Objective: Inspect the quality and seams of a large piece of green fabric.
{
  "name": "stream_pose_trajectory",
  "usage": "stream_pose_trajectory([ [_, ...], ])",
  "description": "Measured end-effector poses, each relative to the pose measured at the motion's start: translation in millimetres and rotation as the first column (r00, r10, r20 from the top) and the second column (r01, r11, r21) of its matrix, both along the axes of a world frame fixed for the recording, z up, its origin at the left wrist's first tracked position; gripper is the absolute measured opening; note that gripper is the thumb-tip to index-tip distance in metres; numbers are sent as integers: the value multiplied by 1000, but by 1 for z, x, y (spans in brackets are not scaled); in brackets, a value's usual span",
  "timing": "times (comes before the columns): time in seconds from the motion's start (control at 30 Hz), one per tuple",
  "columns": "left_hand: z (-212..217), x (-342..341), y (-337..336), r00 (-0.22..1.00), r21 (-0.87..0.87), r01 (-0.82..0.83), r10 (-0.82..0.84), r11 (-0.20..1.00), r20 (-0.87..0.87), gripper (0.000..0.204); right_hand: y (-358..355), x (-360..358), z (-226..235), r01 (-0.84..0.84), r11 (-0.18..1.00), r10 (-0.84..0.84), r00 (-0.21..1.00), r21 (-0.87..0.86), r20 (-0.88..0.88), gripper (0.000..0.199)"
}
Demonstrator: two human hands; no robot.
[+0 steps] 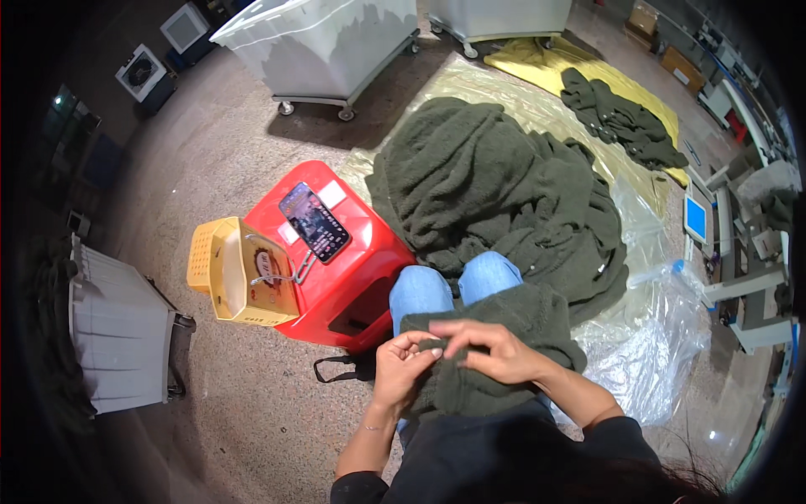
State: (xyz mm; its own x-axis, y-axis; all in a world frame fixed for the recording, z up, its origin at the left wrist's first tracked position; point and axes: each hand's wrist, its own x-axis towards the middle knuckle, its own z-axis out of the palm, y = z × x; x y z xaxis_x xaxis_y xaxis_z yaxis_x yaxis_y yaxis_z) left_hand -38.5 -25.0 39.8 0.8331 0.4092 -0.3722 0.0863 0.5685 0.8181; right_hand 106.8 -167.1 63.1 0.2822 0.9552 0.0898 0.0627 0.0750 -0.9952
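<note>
A dark green fleece piece [537,315] lies across my lap, over blue jeans [420,294]. My left hand [401,370] pinches its edge between thumb and fingertips. Close against it, my right hand [495,353] is over the same edge with its fingers bent. Motion blurs those fingertips, so whether they grip the cloth is unclear. Just beyond my knees rises a large heap of the same dark green fleece [495,176], spread on clear plastic sheeting.
A red stool [369,244] at my left carries a phone [315,223], a yellow box [231,277] and small scissors-like metal tool [304,267]. Wheeled bins [327,50] stand behind and at far left [126,328]. More dark green fleece [621,118] lies on yellow sheeting. Machine tables [747,286] line the right.
</note>
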Motion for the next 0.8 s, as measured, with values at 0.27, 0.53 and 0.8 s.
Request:
stream_pose_trajectory([
  [0.27, 63, -3, 17, 934, 865, -271, -101, 422, 342, 21, 5, 9, 46, -260, 965, 238, 925, 37, 297, 20],
  [0.53, 138, -27, 35, 929, 910, -329, 261, 254, 263, 16, 23, 20, 108, -97, 954, -47, 885, 283, 464, 29],
  [0.8, 21, 0, 15, 972, 339, -158, 206, 927, -111, 16, 17, 33, 48, 96, 992, -122, 842, 77, 526, 21],
])
